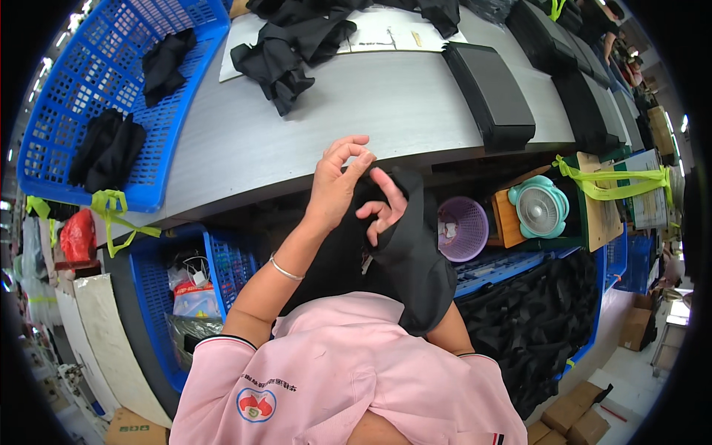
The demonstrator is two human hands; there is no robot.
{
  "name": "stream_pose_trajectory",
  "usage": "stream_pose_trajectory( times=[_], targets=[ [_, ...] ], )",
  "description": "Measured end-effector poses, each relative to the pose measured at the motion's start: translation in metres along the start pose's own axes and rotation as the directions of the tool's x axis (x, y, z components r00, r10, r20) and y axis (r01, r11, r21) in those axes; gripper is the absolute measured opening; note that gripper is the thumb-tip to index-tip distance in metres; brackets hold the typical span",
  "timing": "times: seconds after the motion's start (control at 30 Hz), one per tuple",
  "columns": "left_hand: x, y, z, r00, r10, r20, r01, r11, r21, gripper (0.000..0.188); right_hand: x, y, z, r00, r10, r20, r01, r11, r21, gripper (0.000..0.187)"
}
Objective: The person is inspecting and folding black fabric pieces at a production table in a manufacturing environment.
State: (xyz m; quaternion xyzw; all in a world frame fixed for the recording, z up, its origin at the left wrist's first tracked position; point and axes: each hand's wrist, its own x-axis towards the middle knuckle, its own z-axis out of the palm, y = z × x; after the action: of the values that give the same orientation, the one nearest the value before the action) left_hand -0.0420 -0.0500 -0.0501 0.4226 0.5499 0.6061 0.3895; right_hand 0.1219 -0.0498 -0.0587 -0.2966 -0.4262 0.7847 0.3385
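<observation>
A black fabric piece [412, 259] hangs in front of my chest, draped over my right forearm. My right hand [383, 209] sticks out through it, fingers curled, gripping the cloth near its top edge. My left hand [337, 178] is raised beside it at the edge of the grey table [297, 126], pinching the upper corner of the same black fabric with thumb and fingers. A thin bracelet sits on my left wrist.
A pile of black garments [297, 41] lies on white paper at the table's far side. A blue basket [111, 96] with black cloth stands at left. Black trays [489, 93] line the right. Below are a purple basket [461, 228], a small teal fan [540, 208] and a blue bin of black fabric [534, 319].
</observation>
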Motion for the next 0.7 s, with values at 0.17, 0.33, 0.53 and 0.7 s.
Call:
stream_pose_trajectory(
  times=[0.17, 0.33, 0.53, 0.7],
  targets=[
    [-0.029, 0.018, 0.012, 0.984, 0.111, 0.137, -0.124, 0.988, 0.095, 0.021, 0.034, -0.019, -0.016, 0.957, -0.059, -0.284, 0.068, 0.997, 0.020, 0.061],
    [-0.041, 0.015, 0.019, 0.963, 0.153, 0.221, -0.194, 0.964, 0.180, 0.023, 0.030, -0.037, -0.003, 0.935, 0.002, -0.356, 0.061, 0.984, 0.165, 0.062],
    [-0.035, 0.007, 0.017, 0.969, 0.025, 0.245, 0.000, 0.995, -0.103, 0.010, 0.020, -0.031, -0.004, 0.919, 0.101, -0.382, -0.154, 0.982, -0.112, 0.060],
    [-0.012, 0.004, 0.007, 0.946, -0.075, 0.315, 0.155, 0.959, -0.238, 0.010, 0.013, -0.072, 0.032, 0.950, -0.019, -0.310, -0.117, 0.904, -0.412, 0.047]
  ],
)
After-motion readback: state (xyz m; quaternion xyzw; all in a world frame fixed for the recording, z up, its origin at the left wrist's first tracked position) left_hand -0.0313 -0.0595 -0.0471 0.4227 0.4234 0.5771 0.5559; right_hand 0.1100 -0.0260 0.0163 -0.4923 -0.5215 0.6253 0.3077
